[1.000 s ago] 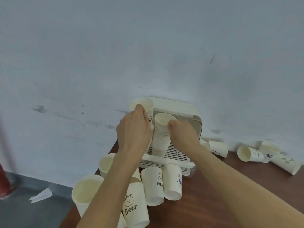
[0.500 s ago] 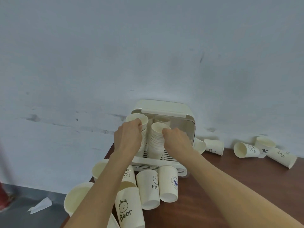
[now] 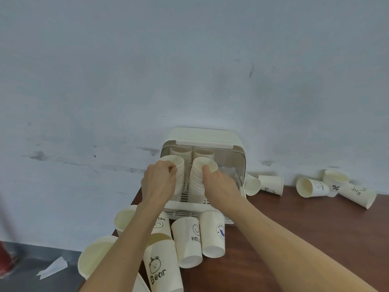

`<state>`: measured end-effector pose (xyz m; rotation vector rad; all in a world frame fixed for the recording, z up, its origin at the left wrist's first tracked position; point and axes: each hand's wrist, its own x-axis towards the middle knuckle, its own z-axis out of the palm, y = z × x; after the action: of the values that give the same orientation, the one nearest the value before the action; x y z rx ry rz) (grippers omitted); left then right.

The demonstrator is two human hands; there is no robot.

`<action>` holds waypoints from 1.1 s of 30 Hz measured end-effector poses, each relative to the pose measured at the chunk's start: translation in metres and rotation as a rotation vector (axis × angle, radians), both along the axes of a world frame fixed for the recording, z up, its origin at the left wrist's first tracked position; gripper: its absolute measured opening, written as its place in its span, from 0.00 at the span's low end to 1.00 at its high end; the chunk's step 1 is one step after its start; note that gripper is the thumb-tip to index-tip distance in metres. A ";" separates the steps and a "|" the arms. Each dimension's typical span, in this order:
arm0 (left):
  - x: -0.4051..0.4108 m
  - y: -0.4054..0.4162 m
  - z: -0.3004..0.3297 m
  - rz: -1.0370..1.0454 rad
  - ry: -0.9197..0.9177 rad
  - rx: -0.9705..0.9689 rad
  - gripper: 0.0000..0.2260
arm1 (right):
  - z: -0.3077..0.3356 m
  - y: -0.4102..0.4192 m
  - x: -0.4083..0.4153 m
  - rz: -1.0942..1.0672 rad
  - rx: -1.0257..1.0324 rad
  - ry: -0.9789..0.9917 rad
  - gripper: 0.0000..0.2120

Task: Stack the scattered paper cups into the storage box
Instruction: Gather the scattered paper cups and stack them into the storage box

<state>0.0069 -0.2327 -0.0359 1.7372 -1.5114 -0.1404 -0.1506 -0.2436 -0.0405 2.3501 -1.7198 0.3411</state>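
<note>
Two tall nested cup stacks (image 3: 196,178)

Soft, even light — slight blur, wide-angle bending at edges.

I see cream paper cups (image 3: 212,234) with black prints, one reading "Bear" (image 3: 162,268), a cream storage box (image 3: 210,135), dark reddish-brown tabletop (image 3: 315,228), pale blue-grey wall (image 3: 189,60).

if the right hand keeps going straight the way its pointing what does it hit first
Probably the rear stack of cups inside the storage box, just behind the front stack that the right hand grips; depth is unclear.
</note>
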 end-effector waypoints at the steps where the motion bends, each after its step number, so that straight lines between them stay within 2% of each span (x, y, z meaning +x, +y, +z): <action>1: -0.001 0.000 -0.001 0.012 -0.031 0.019 0.10 | -0.001 0.000 -0.001 -0.001 -0.012 0.004 0.13; 5: -0.005 0.002 -0.003 0.028 -0.149 0.052 0.12 | -0.004 -0.001 -0.012 -0.026 -0.057 0.001 0.08; 9: -0.010 0.004 -0.010 0.039 -0.249 0.072 0.09 | -0.009 -0.003 -0.032 -0.112 -0.104 -0.029 0.07; 17: -0.016 0.002 -0.020 0.011 -0.225 0.000 0.04 | -0.002 -0.030 -0.048 -0.266 -0.052 -0.138 0.11; 23: -0.026 0.000 -0.024 -0.091 -0.190 -0.049 0.06 | 0.001 -0.052 -0.047 -0.225 -0.034 -0.082 0.17; 33: -0.064 -0.001 -0.021 -0.230 -0.219 -0.115 0.05 | 0.001 -0.066 -0.047 -0.227 -0.027 -0.085 0.18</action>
<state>-0.0570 -0.2338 -0.0570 1.5230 -1.8403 0.0211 -0.1971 -0.3101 -0.0392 2.1208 -1.9837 0.4263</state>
